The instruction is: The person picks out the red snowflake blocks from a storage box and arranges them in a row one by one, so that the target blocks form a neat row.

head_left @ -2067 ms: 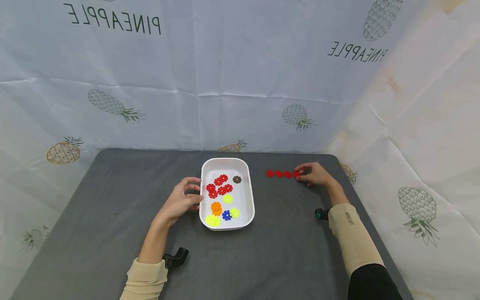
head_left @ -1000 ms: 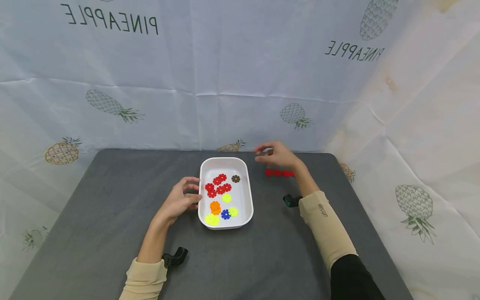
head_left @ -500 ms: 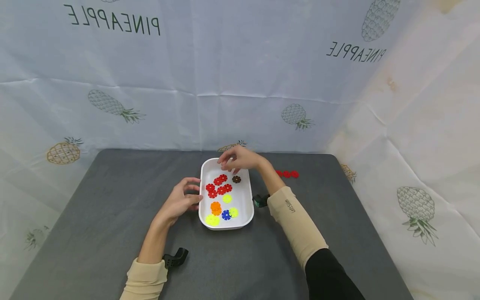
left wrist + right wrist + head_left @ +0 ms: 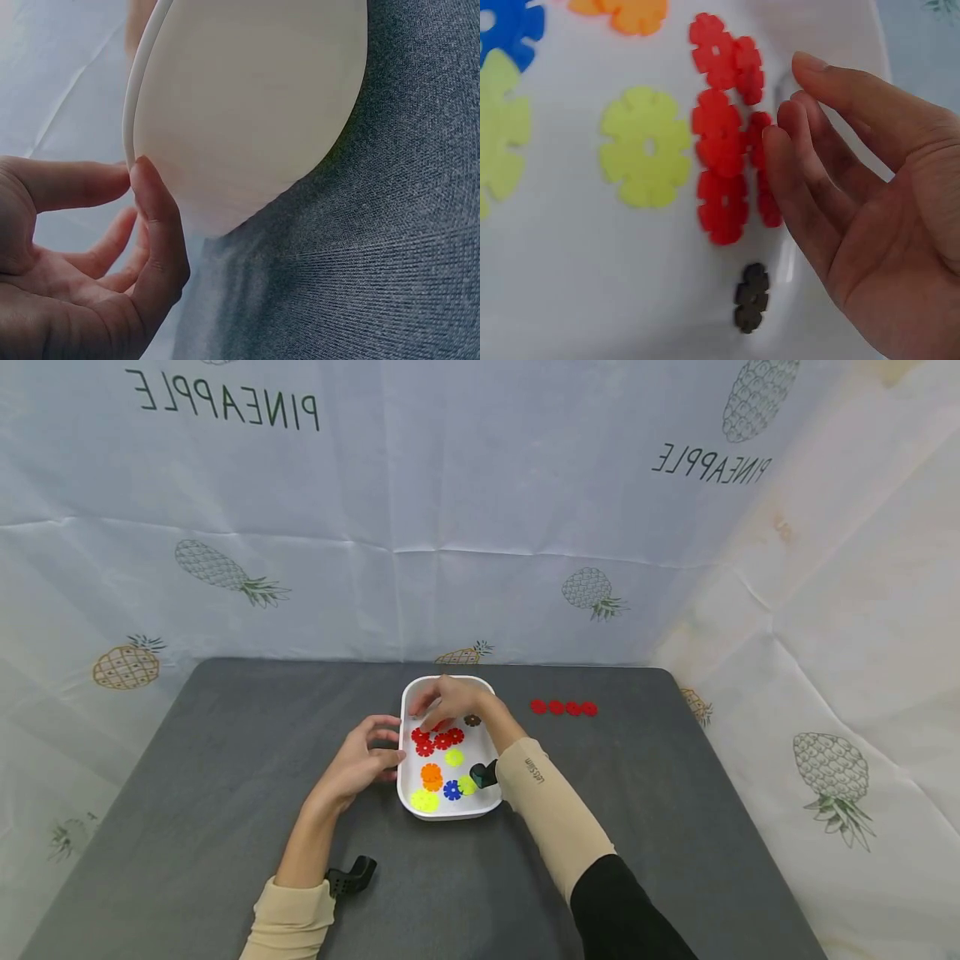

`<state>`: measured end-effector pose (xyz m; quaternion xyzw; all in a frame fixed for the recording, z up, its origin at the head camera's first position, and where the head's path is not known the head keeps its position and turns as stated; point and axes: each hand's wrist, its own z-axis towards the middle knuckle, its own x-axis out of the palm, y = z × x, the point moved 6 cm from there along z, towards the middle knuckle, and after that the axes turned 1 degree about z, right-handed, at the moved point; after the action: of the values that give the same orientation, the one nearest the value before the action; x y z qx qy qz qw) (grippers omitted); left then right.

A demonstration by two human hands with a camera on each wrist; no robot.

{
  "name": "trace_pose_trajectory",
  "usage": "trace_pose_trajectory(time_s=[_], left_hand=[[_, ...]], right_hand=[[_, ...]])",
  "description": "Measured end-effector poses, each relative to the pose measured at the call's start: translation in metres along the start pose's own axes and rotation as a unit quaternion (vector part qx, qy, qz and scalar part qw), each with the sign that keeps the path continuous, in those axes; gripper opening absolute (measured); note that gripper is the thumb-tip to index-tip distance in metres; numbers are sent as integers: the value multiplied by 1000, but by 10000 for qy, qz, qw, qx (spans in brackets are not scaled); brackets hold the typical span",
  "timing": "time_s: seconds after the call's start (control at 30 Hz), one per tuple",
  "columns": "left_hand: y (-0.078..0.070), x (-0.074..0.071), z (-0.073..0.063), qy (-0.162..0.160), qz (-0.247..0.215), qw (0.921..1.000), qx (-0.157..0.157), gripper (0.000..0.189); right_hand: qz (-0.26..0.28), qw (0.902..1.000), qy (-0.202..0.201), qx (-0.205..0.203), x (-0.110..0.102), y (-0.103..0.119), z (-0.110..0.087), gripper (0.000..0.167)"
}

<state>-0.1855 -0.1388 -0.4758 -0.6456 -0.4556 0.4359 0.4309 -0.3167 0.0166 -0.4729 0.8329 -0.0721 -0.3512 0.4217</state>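
Observation:
A white tray (image 4: 450, 816) holds flower-shaped plastic discs. My left hand (image 4: 360, 760) is at its left side; in the left wrist view thumb and a finger pinch the rim (image 4: 135, 97). Over the far part of the tray is my right hand (image 4: 452, 699), fingers loosely bent beside the red discs (image 4: 724, 206), with nothing seen between them. A dark brown disc (image 4: 751, 298) lies near that hand. Yellow discs (image 4: 454, 757), orange discs (image 4: 431, 777) and a blue disc (image 4: 452, 790) lie closer to me. The right hand hides some red discs in the head view.
On the grey table (image 4: 600, 827), right of the tray, several red discs (image 4: 556, 707) form a row. A white curtain (image 4: 480, 485) with pineapple prints hangs behind the table and along its right side. Black wrist cameras (image 4: 352, 877) are strapped to both arms.
My right hand has let go of a red disc at the row's right end and moved left, over the row, then down into the tray. The left hand stays at the rim.

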Motion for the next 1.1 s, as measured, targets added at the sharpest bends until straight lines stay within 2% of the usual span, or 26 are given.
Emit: trace_pose_trajectory(time_s=[0.23,0.4,0.73,1.1], left_hand=[[-1,-1,-1,-23,-6,10000,63,64],[1,-1,-1,-51,2,10000,33,62],[1,-1,1,-47,-42,10000,12,60],[-2,0,-1,-9,-29,9999,105,63]], right_hand=[[16,9998,-209,-26,6,-11,3,35],[-216,9995,-187,107,9,-14,2,33],[-390,9986,-125,-349,13,-12,2,31],[-355,9980,-429,-289,14,-16,3,29]])
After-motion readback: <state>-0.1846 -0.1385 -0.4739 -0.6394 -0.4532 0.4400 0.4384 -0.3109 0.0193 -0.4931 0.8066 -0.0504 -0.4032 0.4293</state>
